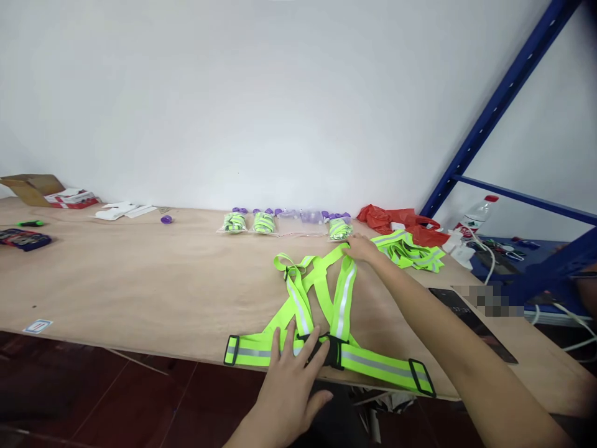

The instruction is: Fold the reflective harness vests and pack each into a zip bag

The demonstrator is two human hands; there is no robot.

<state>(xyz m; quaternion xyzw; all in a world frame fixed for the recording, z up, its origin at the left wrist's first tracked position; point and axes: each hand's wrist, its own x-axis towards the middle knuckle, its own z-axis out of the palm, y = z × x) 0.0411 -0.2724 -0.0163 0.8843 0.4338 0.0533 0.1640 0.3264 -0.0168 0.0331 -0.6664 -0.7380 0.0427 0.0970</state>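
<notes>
A neon-yellow reflective vest (344, 298) made of straps with silver stripes lies spread on the wooden table. Its waist belt, with a black buckle at each end and a black clasp in the middle, runs along the table's front edge. My left hand (291, 379) rests on that belt beside the clasp, fingers spread and flat. Reaching forward, my right hand (362, 248) has its fingers closed on the top of the right shoulder strap; the fingertips are partly hidden. The left shoulder strap curls into a loop at its small black slider.
Bagged vests (264, 223) stand along the wall, with clear plastic bags (303, 222) between them. More loose reflective straps (410, 252) and a red plastic bag (396, 218) lie at the right. A phone (473, 323) lies near a blue metal frame (494, 99). Leftward is a cardboard box (32, 188).
</notes>
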